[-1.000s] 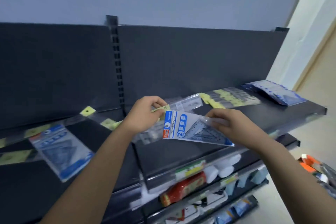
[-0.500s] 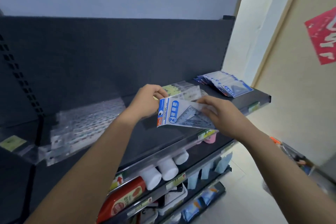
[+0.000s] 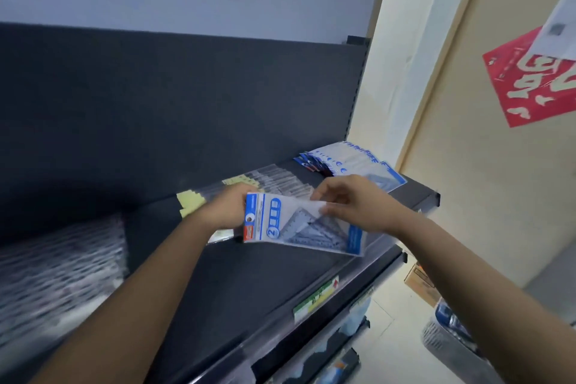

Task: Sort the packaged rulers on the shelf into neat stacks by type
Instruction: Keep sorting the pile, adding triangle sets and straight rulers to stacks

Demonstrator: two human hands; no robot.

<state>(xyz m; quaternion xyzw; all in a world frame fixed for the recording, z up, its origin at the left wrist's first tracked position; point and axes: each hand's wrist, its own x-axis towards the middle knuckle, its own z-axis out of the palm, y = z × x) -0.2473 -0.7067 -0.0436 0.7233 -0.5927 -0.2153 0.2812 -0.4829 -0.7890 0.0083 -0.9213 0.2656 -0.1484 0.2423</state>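
A blue-and-white packet of triangle rulers (image 3: pixel 290 227) is held over the black shelf (image 3: pixel 237 287). My left hand (image 3: pixel 223 212) grips its left end together with a clear, yellow-labelled ruler packet (image 3: pixel 219 235) behind it. My right hand (image 3: pixel 352 204) pinches the blue packet's upper right edge. A stack of matching blue packets (image 3: pixel 349 164) lies at the shelf's far right end. Clear straight-ruler packets with yellow labels (image 3: pixel 249 185) lie behind my hands.
More clear ruler packets (image 3: pixel 59 271) lie blurred at the shelf's left. A price tag (image 3: pixel 314 298) sits on the shelf's front edge, with lower shelves of goods below. A beige wall carries a red poster (image 3: pixel 536 78); a cardboard box (image 3: pixel 420 282) stands on the floor.
The view has swung right along the shelf, bringing the blue stack closer. Both hands have carried the blue packet rightward toward that stack, still holding it.
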